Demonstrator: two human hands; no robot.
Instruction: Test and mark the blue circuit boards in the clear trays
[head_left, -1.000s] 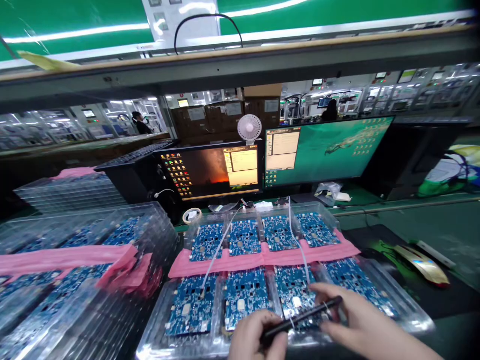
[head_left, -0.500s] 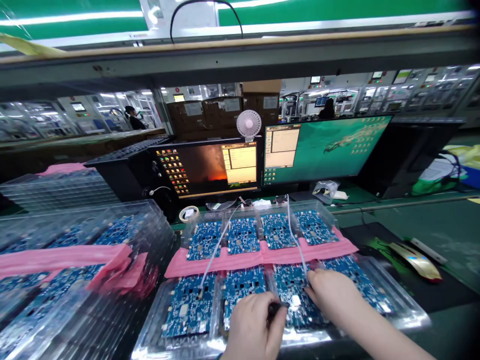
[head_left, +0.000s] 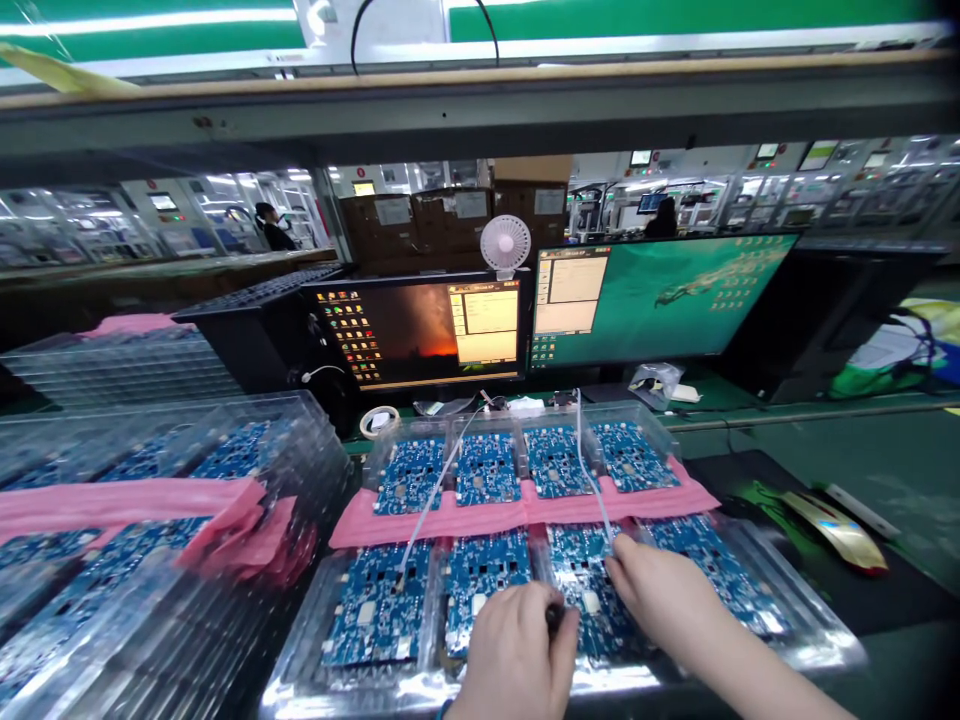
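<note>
My right hand [head_left: 664,592] pinches the lower end of a white cable [head_left: 592,478] against a blue circuit board [head_left: 581,560] in the front row of a clear plastic tray [head_left: 352,692]. The fingertips hide the cable's end. My left hand [head_left: 514,645] is closed around a small black object [head_left: 555,614]; most of it is hidden, so I cannot tell its kind. This hand is over the front edge of the neighbouring circuit board [head_left: 487,570]. A second white cable [head_left: 433,490] runs down to the front-left circuit board [head_left: 375,610].
Pink foam strip [head_left: 450,522] crosses the tray between its rows. Stacked trays [head_left: 187,640] stand at the left. Two monitors [head_left: 420,335] are behind, with a small fan [head_left: 505,243] on top. A gold mouse [head_left: 840,530] lies on a black mat [head_left: 802,590] at the right.
The black object in my left hand has turned, so less of its length shows. My right hand stays at the white cable's end. The view has shifted slightly.
</note>
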